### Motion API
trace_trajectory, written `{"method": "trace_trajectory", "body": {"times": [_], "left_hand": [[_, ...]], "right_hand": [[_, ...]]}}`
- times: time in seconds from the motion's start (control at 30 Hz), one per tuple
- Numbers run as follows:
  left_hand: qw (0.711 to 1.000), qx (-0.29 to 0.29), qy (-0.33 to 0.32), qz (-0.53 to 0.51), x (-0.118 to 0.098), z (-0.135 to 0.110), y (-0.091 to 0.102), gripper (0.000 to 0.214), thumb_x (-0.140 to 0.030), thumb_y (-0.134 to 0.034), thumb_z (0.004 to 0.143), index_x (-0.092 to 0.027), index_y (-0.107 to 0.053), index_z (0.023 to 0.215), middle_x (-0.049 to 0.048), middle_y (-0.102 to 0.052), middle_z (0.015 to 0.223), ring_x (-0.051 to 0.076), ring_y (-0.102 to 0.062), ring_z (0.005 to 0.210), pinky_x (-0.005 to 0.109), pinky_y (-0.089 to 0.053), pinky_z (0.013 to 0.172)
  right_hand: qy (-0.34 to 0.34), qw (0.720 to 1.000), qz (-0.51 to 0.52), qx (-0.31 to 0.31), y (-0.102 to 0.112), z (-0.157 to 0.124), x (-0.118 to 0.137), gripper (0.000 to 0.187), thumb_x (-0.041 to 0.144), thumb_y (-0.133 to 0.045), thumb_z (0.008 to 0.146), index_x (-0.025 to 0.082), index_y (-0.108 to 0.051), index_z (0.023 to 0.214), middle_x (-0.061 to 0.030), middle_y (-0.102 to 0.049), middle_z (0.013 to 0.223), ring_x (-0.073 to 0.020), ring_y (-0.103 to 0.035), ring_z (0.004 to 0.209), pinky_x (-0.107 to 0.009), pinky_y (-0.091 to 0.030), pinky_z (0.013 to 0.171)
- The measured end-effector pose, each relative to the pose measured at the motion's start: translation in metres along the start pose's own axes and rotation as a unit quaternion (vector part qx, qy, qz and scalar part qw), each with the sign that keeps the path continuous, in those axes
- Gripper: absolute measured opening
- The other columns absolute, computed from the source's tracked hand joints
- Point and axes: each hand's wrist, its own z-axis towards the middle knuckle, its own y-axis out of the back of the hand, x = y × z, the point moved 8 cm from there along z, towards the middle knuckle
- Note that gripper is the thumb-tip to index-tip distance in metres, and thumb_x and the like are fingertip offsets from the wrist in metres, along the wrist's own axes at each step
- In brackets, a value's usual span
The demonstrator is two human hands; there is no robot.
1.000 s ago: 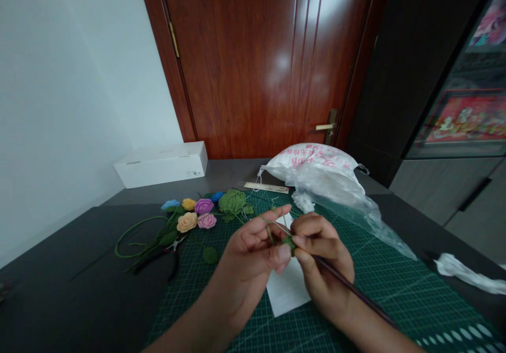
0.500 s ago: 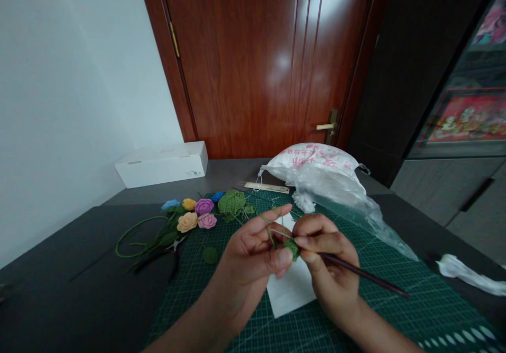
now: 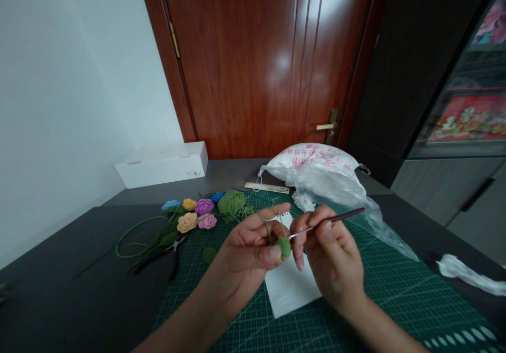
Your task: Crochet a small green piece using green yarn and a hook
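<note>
My left hand [image 3: 249, 250] pinches a small green crocheted piece [image 3: 283, 247] between thumb and fingers, with green yarn [image 3: 269, 226] looped over its fingers. My right hand [image 3: 332, 250] holds a crochet hook [image 3: 328, 222] with a dark handle pointing up and to the right. The hook's thin metal tip sits just above the green piece, near my left fingertips. Both hands are raised over a white sheet of paper [image 3: 288, 295] on a green cutting mat [image 3: 379, 284].
Crocheted roses [image 3: 193, 211] with green stems, a green yarn ball [image 3: 231, 203] and pliers [image 3: 169, 253] lie left of my hands. Behind are a ruler [image 3: 266, 187] and a white plastic bag [image 3: 320, 168]. A white box [image 3: 161, 165] stands by the wall.
My right hand has moved up and rotated, swinging the hook's handle from lower right to upper right. The hook's tip has come out of the green piece's edge.
</note>
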Motion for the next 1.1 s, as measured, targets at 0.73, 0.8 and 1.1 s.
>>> {"method": "trace_trajectory", "body": {"times": [0.73, 0.8, 1.1], "left_hand": [[0.995, 0.059, -0.055, 0.056, -0.015, 0.001, -0.006, 0.072, -0.006, -0.084, 0.073, -0.026, -0.063, 0.139, 0.0000, -0.069, 0.084, 0.013, -0.062, 0.080, 0.023, -0.048, 0.077], [0.991, 0.041, -0.089, 0.096, -0.022, -0.001, -0.006, 0.071, -0.008, -0.084, 0.075, -0.030, -0.062, 0.139, -0.0013, -0.068, 0.083, 0.014, -0.062, 0.080, 0.025, -0.048, 0.076], [0.970, -0.009, -0.106, 0.219, -0.025, -0.007, -0.004, 0.058, -0.011, -0.085, 0.075, -0.026, -0.071, 0.129, 0.0001, -0.064, 0.085, 0.010, -0.055, 0.071, 0.021, -0.049, 0.068]], "right_hand": [[-0.145, 0.981, 0.123, 0.024, -0.011, 0.000, -0.013, 0.021, 0.036, -0.063, 0.099, 0.020, -0.065, 0.086, 0.0010, -0.060, 0.073, -0.0084, -0.047, 0.053, -0.021, -0.038, 0.051], [-0.099, 0.990, 0.096, 0.007, -0.009, 0.000, -0.010, 0.017, 0.037, -0.069, 0.096, 0.022, -0.069, 0.088, -0.0004, -0.063, 0.082, -0.0116, -0.056, 0.066, -0.025, -0.046, 0.065], [0.078, 0.991, -0.112, -0.014, -0.001, -0.005, 0.015, 0.008, 0.029, -0.067, 0.098, 0.025, -0.075, 0.096, -0.0015, -0.070, 0.085, -0.0192, -0.065, 0.088, -0.033, -0.050, 0.083]]}}
